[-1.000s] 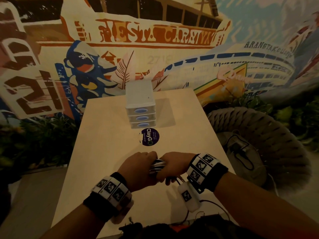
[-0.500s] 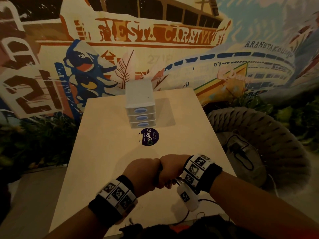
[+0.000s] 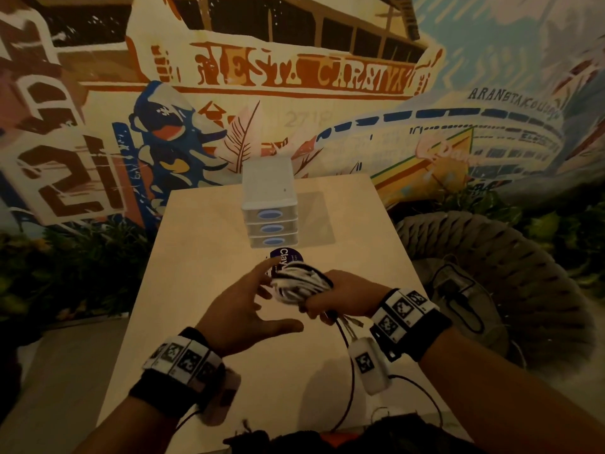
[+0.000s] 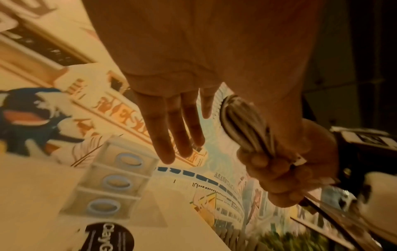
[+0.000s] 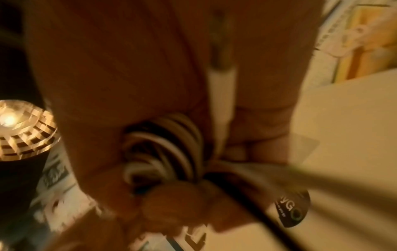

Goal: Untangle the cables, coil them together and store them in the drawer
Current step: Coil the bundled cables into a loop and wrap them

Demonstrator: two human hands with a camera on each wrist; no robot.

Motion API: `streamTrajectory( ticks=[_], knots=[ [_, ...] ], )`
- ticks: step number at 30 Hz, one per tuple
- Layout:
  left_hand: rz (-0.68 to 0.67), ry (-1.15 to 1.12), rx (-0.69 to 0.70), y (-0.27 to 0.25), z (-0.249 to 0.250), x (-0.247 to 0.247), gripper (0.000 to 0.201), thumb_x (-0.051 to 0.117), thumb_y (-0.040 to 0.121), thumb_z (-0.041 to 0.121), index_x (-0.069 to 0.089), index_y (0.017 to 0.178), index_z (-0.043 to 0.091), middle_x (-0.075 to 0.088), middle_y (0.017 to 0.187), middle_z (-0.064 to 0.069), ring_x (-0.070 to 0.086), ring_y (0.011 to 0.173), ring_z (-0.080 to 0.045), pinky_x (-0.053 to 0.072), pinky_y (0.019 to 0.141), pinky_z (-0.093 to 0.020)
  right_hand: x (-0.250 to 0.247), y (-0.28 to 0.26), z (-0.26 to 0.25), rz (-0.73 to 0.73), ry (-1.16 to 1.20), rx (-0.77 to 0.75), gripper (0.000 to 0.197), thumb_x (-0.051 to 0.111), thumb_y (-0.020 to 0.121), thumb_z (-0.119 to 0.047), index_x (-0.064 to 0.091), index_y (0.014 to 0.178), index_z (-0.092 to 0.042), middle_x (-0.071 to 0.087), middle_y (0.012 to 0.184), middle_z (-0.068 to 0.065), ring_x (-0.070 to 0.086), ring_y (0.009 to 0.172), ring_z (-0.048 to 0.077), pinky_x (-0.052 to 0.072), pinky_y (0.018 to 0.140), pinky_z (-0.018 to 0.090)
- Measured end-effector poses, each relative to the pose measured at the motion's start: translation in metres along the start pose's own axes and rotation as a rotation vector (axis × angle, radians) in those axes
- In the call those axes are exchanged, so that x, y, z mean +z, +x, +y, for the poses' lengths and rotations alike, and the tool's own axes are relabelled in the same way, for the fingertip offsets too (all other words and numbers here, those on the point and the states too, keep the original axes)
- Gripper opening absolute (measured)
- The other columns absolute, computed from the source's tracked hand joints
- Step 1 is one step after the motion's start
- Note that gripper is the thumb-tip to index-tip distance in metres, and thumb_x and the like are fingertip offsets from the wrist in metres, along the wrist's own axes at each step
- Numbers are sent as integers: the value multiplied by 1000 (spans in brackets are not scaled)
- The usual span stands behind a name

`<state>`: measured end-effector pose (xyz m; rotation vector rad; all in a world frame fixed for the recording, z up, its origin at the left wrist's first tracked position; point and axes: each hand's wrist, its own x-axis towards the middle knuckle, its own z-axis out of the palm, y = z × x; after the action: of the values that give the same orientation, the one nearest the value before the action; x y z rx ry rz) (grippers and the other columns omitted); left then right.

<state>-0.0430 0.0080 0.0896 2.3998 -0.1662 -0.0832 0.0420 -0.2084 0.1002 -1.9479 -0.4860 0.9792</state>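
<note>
My right hand [image 3: 322, 298] grips a coiled bundle of black and white cables [image 3: 299, 282] above the middle of the light table [image 3: 203, 263]; loose cable ends [image 3: 343, 326] hang below the fist. The coil [image 4: 244, 125] and the gripping fist [image 4: 283, 171] also show in the left wrist view, the coil [image 5: 163, 149] blurred in the right wrist view. My left hand [image 3: 252, 299] is beside the coil with fingers [image 4: 169, 135] spread and straight, holding nothing. A small white three-drawer unit [image 3: 270, 204] with blue oval handles stands farther back, all drawers closed.
A round dark ClayGo sticker [image 3: 284, 257] lies on the table just in front of the drawer unit. A woven rope chair [image 3: 491, 276] with a cable on its seat stands to the right. A painted mural wall [image 3: 294, 77] rises behind the table.
My left hand has let go of the coil and opened its fingers. The right hand alone now holds the bundle, moved forward toward the drawer unit.
</note>
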Motion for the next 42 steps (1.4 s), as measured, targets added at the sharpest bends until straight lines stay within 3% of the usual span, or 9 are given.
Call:
streamTrajectory(
  ticks=[6, 14, 18, 21, 27, 31, 34, 38, 42],
  knots=[
    [-97, -298, 165, 6, 12, 0, 62, 66, 73, 80, 61, 121, 40, 62, 127, 21, 59, 118, -4, 52, 100, -38, 9, -9, -12, -49, 234, -199, 27, 66, 83, -3, 67, 110, 4, 67, 87, 13, 62, 71, 22, 55, 68, 29],
    [-116, -584, 396, 2, 62, -17, 34, 76, 76, 56, 70, 110, 54, 67, 116, 31, 63, 110, 7, 49, 91, -10, 22, -22, -23, -109, 256, -331, 62, 63, 88, 15, 48, 125, -34, 60, 107, -11, 65, 88, -12, 53, 79, 11],
    [-73, -704, 354, -1, 60, -12, 29, 83, 72, 50, 75, 100, 49, 73, 110, 20, 71, 87, 0, 57, 63, -16, 25, -19, -25, -252, 417, -375, 49, 60, 90, 2, 64, 118, -38, 73, 92, 9, 70, 76, 22, 59, 71, 37],
    [136, -679, 283, 5, 55, -7, 15, 79, 75, 32, 76, 90, 35, 75, 89, 6, 70, 77, -6, 55, 70, -21, 26, -16, -26, -251, 430, -310, 27, 59, 91, -16, 64, 114, -31, 65, 103, 31, 67, 88, 43, 54, 82, 52],
    [285, -612, 190, 8, 57, -12, 26, 72, 82, 31, 66, 83, 5, 66, 68, -7, 62, 55, -28, 53, 53, -37, 28, -13, -22, -291, 340, -174, 25, 55, 103, -26, 74, 88, -32, 62, 82, 3, 62, 67, 22, 56, 71, 36],
    [290, -665, 89, 11, 44, -11, 6, 72, 91, 12, 68, 92, 8, 73, 78, -9, 71, 73, -31, 61, 68, -39, 27, -8, -18, -327, 220, -107, 24, 49, 106, -35, 63, 115, -18, 58, 81, 5, 61, 72, 22, 58, 82, 44],
    [292, -639, 35, 14, 34, -9, 12, 79, 84, 21, 73, 87, 31, 75, 85, -1, 74, 79, -24, 62, 72, -35, 28, -8, -15, -339, 234, -46, 27, 43, 107, -40, 62, 117, -22, 59, 85, 7, 62, 79, 25, 58, 89, 46],
    [230, -487, 63, 10, 25, -11, 24, 73, 73, 44, 73, 91, 27, 76, 89, 3, 73, 82, -14, 60, 75, -34, 26, -5, -2, -288, 190, -40, 27, 47, 104, -9, 66, 121, -20, 64, 88, 3, 64, 74, 21, 58, 78, 33],
    [57, -84, 178, 9, 25, -15, 27, 77, 71, 39, 70, 97, 31, 73, 90, 12, 69, 82, -6, 58, 74, -30, 21, -1, 4, -196, -20, -82, 31, 52, 97, 1, 72, 101, -22, 70, 91, 3, 65, 78, 22, 59, 84, 45]
  ],
)
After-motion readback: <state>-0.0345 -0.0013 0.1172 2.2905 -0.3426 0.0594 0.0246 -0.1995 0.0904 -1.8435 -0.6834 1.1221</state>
